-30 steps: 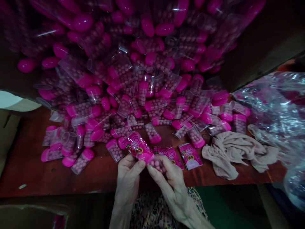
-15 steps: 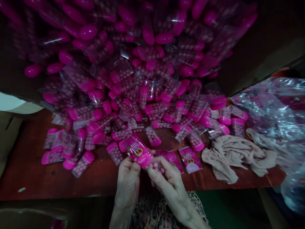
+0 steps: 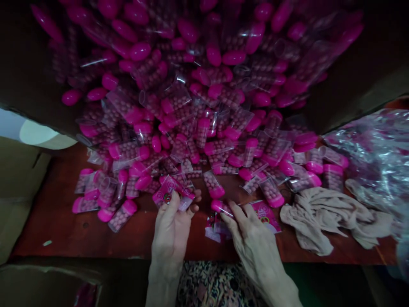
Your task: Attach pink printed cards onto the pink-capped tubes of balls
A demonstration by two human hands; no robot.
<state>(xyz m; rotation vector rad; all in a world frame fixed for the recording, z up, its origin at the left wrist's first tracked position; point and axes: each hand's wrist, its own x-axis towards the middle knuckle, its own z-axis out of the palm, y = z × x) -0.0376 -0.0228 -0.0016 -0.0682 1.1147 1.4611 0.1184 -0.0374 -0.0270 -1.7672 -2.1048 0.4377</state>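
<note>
My left hand (image 3: 172,226) pinches a labelled pink tube (image 3: 172,192) between thumb and fingers, held just above the near edge of the wooden table (image 3: 57,221). My right hand (image 3: 252,232) rests fingers-down on a small stack of pink printed labels (image 3: 265,213), with a pink-capped tube (image 3: 220,207) at its fingertips; whether it actually grips that tube, I cannot tell. A large heap of pink-capped tubes (image 3: 204,111) spreads beyond. Beige cloth (image 3: 322,219) lies right, crumpled clear plastic (image 3: 373,149) beyond it.
</note>
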